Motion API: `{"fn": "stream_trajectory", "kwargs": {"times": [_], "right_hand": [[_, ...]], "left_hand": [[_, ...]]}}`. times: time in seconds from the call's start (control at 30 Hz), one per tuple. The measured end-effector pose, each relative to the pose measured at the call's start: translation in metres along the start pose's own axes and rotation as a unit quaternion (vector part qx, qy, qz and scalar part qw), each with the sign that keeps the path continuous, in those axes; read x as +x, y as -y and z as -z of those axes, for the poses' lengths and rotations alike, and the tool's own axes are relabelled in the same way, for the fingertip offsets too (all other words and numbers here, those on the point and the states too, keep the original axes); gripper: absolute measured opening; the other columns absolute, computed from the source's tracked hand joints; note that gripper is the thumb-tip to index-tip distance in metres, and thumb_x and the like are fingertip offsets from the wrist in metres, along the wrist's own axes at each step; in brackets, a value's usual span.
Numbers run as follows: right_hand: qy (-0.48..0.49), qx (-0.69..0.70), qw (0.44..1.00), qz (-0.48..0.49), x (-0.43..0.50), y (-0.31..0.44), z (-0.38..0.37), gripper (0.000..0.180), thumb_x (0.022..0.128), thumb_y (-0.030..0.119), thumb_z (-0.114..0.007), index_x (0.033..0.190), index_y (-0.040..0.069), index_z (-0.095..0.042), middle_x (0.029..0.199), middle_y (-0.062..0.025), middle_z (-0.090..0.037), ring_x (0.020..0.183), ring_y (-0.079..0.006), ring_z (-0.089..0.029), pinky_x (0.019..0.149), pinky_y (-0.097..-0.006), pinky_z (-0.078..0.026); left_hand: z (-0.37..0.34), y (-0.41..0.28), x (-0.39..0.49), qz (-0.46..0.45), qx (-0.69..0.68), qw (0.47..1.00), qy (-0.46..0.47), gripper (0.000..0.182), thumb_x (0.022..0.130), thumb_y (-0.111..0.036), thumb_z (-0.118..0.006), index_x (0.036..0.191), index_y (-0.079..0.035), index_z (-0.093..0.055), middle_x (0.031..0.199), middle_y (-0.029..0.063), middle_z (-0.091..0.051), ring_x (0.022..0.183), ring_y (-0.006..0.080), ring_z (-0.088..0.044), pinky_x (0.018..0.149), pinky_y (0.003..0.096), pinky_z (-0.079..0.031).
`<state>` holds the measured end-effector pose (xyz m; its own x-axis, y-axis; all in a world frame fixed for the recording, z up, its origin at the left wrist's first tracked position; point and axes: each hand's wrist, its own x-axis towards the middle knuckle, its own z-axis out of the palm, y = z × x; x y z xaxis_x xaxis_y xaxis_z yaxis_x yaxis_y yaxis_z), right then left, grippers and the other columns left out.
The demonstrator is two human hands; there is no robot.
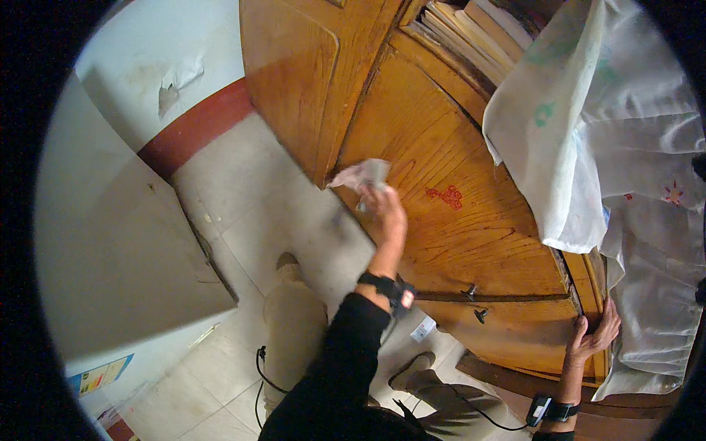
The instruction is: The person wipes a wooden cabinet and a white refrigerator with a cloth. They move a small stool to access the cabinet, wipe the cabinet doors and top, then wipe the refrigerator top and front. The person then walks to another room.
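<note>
A crumpled pale cloth point(361, 175) is in my left hand point(386, 212), blurred, at the lower part of a wooden cabinet door point(408, 138). A red printed ornament point(445, 196) marks that door to the right of the cloth. My right hand point(595, 337) rests on the cabinet's upper edge at the lower right, thumb and fingers apart, beside a hanging white sheer cloth point(645, 308). Two small dark knobs point(470, 292) sit on either side of the gap between the door and the neighbouring panel point(513, 331).
Books or papers point(474, 33) fill a cubby at the top. A large pale appliance, apparently a refrigerator point(132, 242), stands at the left on the tiled floor point(220, 364). A small labelled piece point(423, 329) lies by the cabinet's base. A dark cable point(485, 416) runs from my right wrist strap.
</note>
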<state>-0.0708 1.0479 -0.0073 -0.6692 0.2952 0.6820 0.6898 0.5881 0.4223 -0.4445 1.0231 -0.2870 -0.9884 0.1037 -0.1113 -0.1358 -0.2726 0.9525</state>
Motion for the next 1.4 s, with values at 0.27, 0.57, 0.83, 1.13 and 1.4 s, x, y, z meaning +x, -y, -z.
{"fn": "stream_trajectory", "kwargs": {"times": [0.27,0.57,0.83,1.13,1.4], "right_hand": [[0.005,-0.002,1.000,-0.004,-0.001,-0.001,0.000,0.062,0.086,0.051,-0.047,0.124,0.001,-0.051,0.118,-0.0178,-0.056,0.104,-0.0369,-0.052,0.089,-0.0432,-0.035],[0.014,0.003,1.000,0.003,0.000,-0.001,0.001,0.061,0.086,0.048,-0.047,0.125,0.001,-0.050,0.118,-0.0177,-0.056,0.103,-0.0368,-0.052,0.087,-0.0434,-0.036],[0.015,0.017,1.000,-0.006,-0.001,-0.001,0.001,0.060,0.086,0.046,-0.050,0.124,0.000,-0.050,0.119,-0.0188,-0.056,0.105,-0.0369,-0.051,0.090,-0.0438,-0.034],[0.027,0.017,0.999,-0.003,-0.002,-0.002,0.004,0.058,0.087,0.043,-0.049,0.123,-0.003,-0.050,0.120,-0.0208,-0.055,0.106,-0.0378,-0.052,0.093,-0.0456,-0.035],[0.020,0.016,1.000,0.017,0.007,0.004,0.004,0.057,0.085,0.039,-0.052,0.122,-0.004,-0.051,0.116,-0.0198,-0.057,0.102,-0.0368,-0.054,0.087,-0.0449,-0.038]], "left_hand": [[0.005,-0.034,0.044,0.200,0.066,0.971,0.112,0.078,0.090,-0.060,-0.029,0.146,-0.009,-0.010,0.151,0.0202,-0.003,0.140,0.0342,-0.005,0.112,0.0440,-0.008],[-0.026,-0.135,0.043,-0.241,0.194,0.944,0.115,0.060,0.093,-0.044,-0.031,0.145,-0.015,-0.023,0.151,0.0203,-0.005,0.138,0.0398,-0.007,0.103,0.0610,-0.017],[0.020,0.096,0.070,0.092,0.124,0.986,0.067,0.074,0.093,-0.052,-0.031,0.145,-0.004,-0.011,0.152,0.0164,-0.006,0.140,0.0315,-0.004,0.113,0.0438,-0.005],[0.051,0.154,0.099,0.368,-0.100,0.923,0.050,0.076,0.092,-0.060,-0.030,0.143,-0.004,-0.022,0.148,0.0097,-0.025,0.135,0.0257,-0.025,0.109,0.0385,-0.020],[0.048,0.125,-0.038,0.429,-0.181,0.877,0.115,0.074,0.093,-0.060,-0.027,0.144,-0.006,-0.022,0.148,0.0060,-0.026,0.134,0.0244,-0.025,0.109,0.0364,-0.020]]}}
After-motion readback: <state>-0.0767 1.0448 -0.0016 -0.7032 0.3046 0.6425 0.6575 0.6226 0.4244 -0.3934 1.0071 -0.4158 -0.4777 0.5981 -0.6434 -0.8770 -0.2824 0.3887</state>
